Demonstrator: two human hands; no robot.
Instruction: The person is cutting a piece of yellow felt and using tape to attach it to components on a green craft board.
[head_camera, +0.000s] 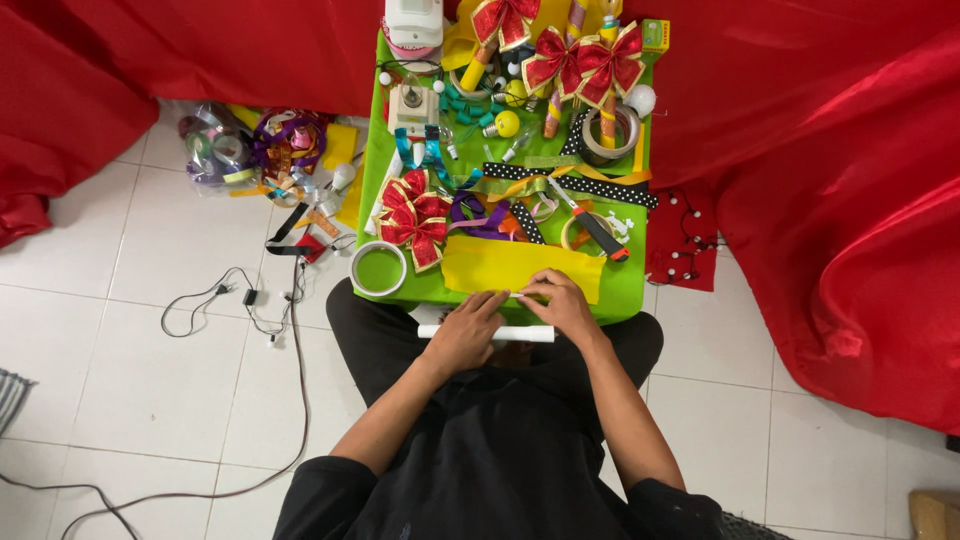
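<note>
Head view: black-clad lap nearest cam, both forearms reaching fwd. Left hand (466, 330) lies over white tube (487, 333), fingers curled loosely on it; tube sits across lap at near edge of green table (628, 285). Right hand (562, 304) pinches near edge of yellow sheet (520, 266), which lies flat on table just beyond tube. Tube prob. light, stiff, rolls easily; hold mid-length. Sheet thin, floppy; take by edge. Red-gold bow (413, 217) and tape ring (379, 268) to the left.

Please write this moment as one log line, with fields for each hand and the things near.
left hand: on white tube | right hand: at edge of yellow sheet | near: tape roll, red bow, green table
</note>
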